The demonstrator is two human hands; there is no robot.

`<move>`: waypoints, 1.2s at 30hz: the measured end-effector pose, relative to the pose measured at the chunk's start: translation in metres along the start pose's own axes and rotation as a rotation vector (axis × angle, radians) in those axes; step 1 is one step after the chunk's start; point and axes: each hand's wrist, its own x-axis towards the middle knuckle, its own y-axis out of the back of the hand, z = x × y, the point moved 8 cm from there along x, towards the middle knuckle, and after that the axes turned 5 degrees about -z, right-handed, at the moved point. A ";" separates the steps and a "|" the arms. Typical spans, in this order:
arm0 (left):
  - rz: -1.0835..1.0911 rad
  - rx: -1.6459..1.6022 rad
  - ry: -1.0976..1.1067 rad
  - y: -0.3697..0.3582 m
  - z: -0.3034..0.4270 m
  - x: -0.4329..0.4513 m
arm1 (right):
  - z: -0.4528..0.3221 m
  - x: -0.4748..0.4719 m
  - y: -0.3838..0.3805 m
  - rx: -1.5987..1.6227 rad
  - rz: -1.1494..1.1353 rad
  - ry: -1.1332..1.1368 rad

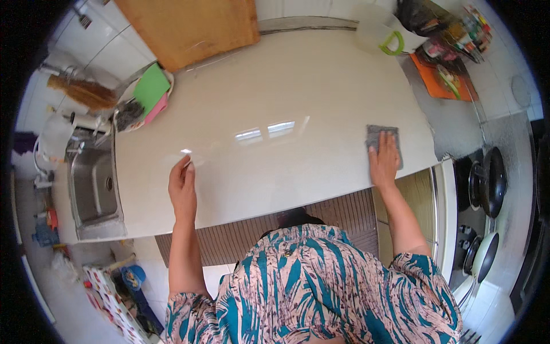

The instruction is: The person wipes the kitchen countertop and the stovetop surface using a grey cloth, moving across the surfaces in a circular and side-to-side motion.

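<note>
My right hand (383, 161) presses a folded grey cloth (382, 129) flat against the cream countertop (275, 94), close to its right end. The fingers lie stretched over the cloth, which shows around them. On the left, my left hand (182, 178) is over the countertop with its fingers loosely bent and the thumb slightly apart. I make out nothing held in it. Bright window reflections show on the glossy surface between both hands.
A steel sink (95, 187) is set at the left, with a dish rack (172, 84) holding green and pink boards behind it. A wooden board (193, 30) leans at the back. A clear jug (378, 32) stands back right; pans (494, 182) rest on the stove at right.
</note>
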 end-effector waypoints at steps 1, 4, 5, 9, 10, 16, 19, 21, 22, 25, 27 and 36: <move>0.063 0.005 0.021 0.010 -0.006 -0.017 | 0.004 0.017 -0.004 0.016 0.030 -0.036; 0.210 -0.067 0.089 0.030 -0.019 -0.070 | -0.053 0.061 -0.027 0.014 -0.021 0.107; 0.247 -0.109 0.112 0.032 -0.023 -0.082 | -0.091 0.066 -0.030 0.059 -0.041 0.207; 0.238 -0.165 0.099 0.009 -0.023 -0.108 | -0.265 0.017 -0.036 0.167 -0.337 0.656; 0.220 -0.176 0.097 0.000 -0.017 -0.107 | -0.284 -0.006 -0.042 0.197 -0.306 0.766; 0.189 -0.209 0.079 -0.011 -0.009 -0.106 | -0.232 -0.056 -0.035 0.237 -0.350 0.918; 0.213 -0.205 0.062 -0.004 -0.014 -0.104 | -0.104 -0.009 -0.023 0.124 -0.226 0.627; 0.209 -0.191 0.077 -0.005 -0.012 -0.099 | 0.010 0.020 -0.015 0.024 -0.140 0.386; 0.214 -0.213 0.072 -0.005 -0.012 -0.097 | 0.066 0.028 -0.013 -0.040 -0.067 0.194; 0.244 -0.252 0.063 0.002 -0.013 -0.097 | 0.095 0.019 -0.007 -0.132 -0.035 -0.138; 0.280 -0.252 0.056 0.011 -0.011 -0.100 | 0.067 0.008 -0.017 -0.132 -0.009 -0.004; 0.458 -0.188 0.093 0.046 -0.043 -0.156 | -0.243 -0.039 -0.038 0.101 -0.229 0.844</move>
